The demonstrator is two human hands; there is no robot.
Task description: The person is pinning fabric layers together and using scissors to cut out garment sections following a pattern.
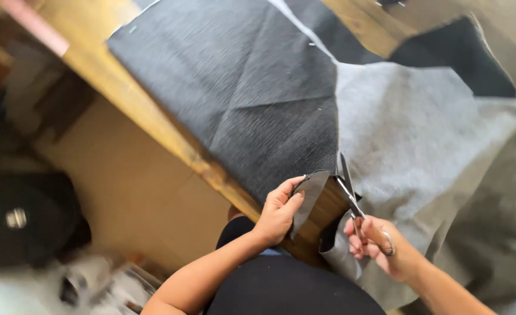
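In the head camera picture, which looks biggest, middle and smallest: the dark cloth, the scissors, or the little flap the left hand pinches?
1. Dark cloth, by far the largest, spread over the wooden table.
2. Scissors in the right hand.
3. Cut flap pinched by the left hand; it looks close in size to the scissors, so this order is unsure.

Wooden table [153, 116]; dark grey fabric [252, 99] spread over edge.

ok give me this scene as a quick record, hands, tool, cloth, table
left hand: pinching the cut edge of the dark fabric
right hand: gripping scissors, blades open, pointing away from the body
fabric: dark piece beside a lighter grey piece, both draped over the table edge
table: wooden, edge running diagonally
floor, left: blurred dark round thing, cannot tell what
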